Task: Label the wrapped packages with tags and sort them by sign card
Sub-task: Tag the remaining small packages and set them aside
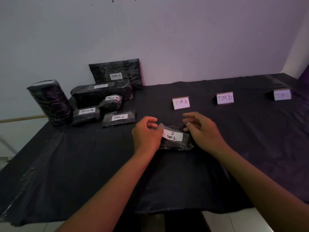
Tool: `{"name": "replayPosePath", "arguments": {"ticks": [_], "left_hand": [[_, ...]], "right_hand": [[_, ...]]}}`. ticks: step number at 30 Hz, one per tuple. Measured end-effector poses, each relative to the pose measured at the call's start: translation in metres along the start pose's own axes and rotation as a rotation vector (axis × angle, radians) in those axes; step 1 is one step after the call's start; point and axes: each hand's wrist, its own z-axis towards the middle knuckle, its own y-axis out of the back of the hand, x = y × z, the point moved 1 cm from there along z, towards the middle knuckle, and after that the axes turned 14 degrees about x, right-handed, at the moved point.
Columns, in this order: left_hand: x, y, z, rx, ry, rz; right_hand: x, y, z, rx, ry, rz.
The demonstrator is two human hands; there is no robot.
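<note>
Two bare hands meet over a small black wrapped package lying near the middle of the tabletop, toward its front edge. The left hand has curled fingers pinching the clear tape at the left end of a white tag on the package. The right hand hovers at the package's right end with fingers loosely bent; whether it touches is unclear. The tag reads "TIM C", upside down from here.

Risk, as a judgement: the tape may wrinkle or stick to the fingers, pulling the tag askew, because the slick wrapping gives little grip and the package is light enough to shift.

Counts: six other wrapped packages cluster at the far left corner, five with visible tags (one TIM A, two TIM B, two TIM C), and a tall cylinder with no tag in view. Three sign cards stand along the far edge: TIM A, TIM B and a faint TIM C at the right.
</note>
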Motion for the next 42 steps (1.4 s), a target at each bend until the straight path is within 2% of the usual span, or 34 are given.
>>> {"name": "replayPosePath", "arguments": {"ticks": [3,5,9,15,17,19,21,24,28,32,35,42], "left_hand": [[0.000,-0.002,-0.001,-0.035,0.007,-0.082],[-0.003,-0.001,0.000,0.033,-0.055,-0.110],[-0.016,0.006,0.003,0.197,-0.174,-0.129],[-0.018,0.016,0.005,0.255,-0.251,-0.173],[-0.019,0.018,0.004,0.251,-0.261,-0.163],[-0.019,0.019,0.004,0.203,-0.242,-0.142],[-0.017,0.019,0.004,0.171,-0.169,-0.147],[-0.010,0.015,0.000,0.215,-0.043,-0.181],[-0.002,0.012,-0.002,0.237,0.038,-0.212],[0.002,0.013,0.002,0.189,0.034,-0.075],[0.000,0.013,0.004,0.162,-0.020,0.065],[0.003,0.005,0.003,0.154,-0.120,0.234]], "right_hand": [[0.006,-0.003,0.001,0.018,0.008,-0.110],[0.014,-0.004,0.006,0.104,0.011,-0.169],[0.033,-0.001,0.023,0.305,0.006,-0.072],[0.048,0.002,0.028,0.383,-0.017,-0.033],[0.050,0.002,0.027,0.360,-0.013,-0.036],[0.048,0.002,0.027,0.269,-0.019,0.010],[0.047,0.001,0.026,0.132,-0.077,0.161],[0.044,-0.001,0.022,-0.019,-0.177,0.424],[0.039,-0.005,0.010,-0.028,-0.303,0.512],[0.032,-0.005,0.001,0.021,-0.381,0.281],[0.027,-0.007,-0.002,-0.008,-0.390,0.080],[0.029,-0.008,-0.005,0.016,-0.436,-0.218]]}}
